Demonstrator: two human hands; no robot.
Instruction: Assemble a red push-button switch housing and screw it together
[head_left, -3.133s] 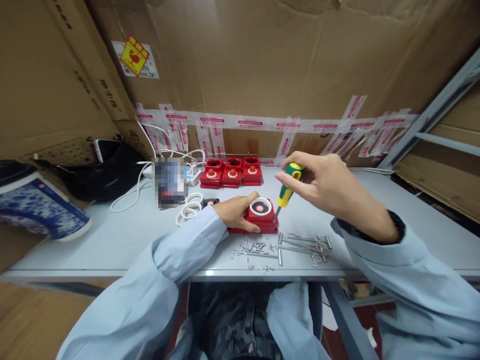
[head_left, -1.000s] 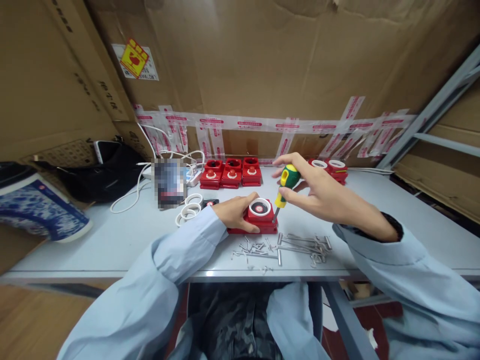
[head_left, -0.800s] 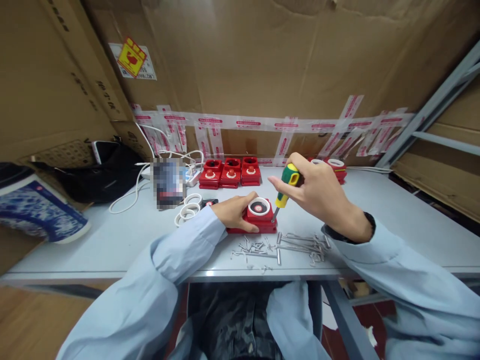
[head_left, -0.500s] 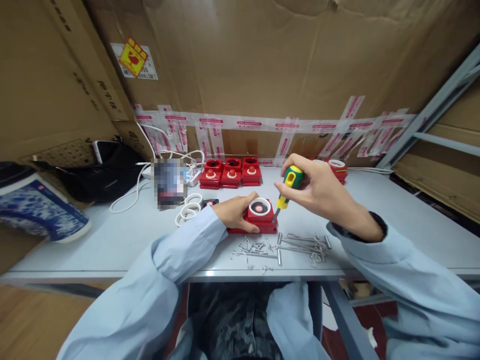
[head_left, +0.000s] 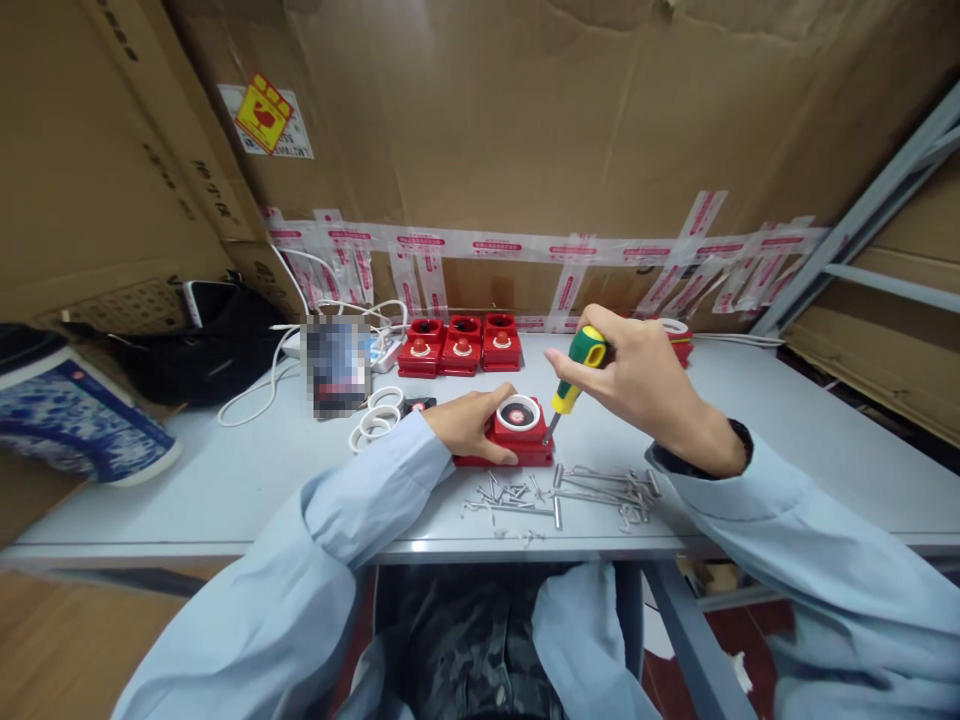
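Note:
A red square housing [head_left: 525, 442] with a white ring on top lies near the table's front edge. My left hand [head_left: 471, 424] is closed around its left side, thumb along the far edge. My right hand [head_left: 637, 378] grips the green and yellow handle of a screwdriver [head_left: 573, 370], which leans left. Its tip meets the housing's right front corner. A heap of long metal screws and small screws [head_left: 577, 490] lies just in front of the housing.
Three red housings [head_left: 461, 346] stand in a row at the back, another red piece [head_left: 679, 338] shows behind my right hand. White rings [head_left: 378, 415] lie left of my hand. White cables [head_left: 262, 385], a black bag [head_left: 202, 350] and cardboard walls [head_left: 525, 130] surround the grey table [head_left: 787, 430].
My right hand has kept turning the screwdriver handle, fingers loosening and regripping, with the tip staying at the housing's corner. My left hand and the housing have not moved.

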